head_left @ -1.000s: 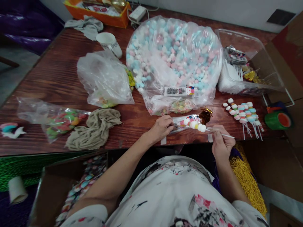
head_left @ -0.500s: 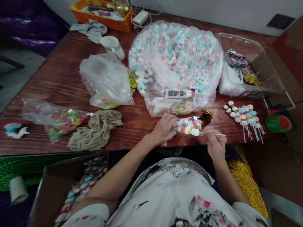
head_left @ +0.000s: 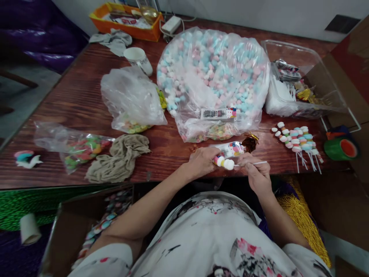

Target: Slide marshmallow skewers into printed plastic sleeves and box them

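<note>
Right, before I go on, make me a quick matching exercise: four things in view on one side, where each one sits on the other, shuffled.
Things
1. held skewer
2. orange tray
3. green tape roll
4. khaki cloth

Places
A. back of the table, beside the white adapter
B. front of the table, next to the bag of red and green sweets
C. its stick in the right hand
D. to the right of the skewer pile

Pairs: 1-C, 2-A, 3-D, 4-B
</note>
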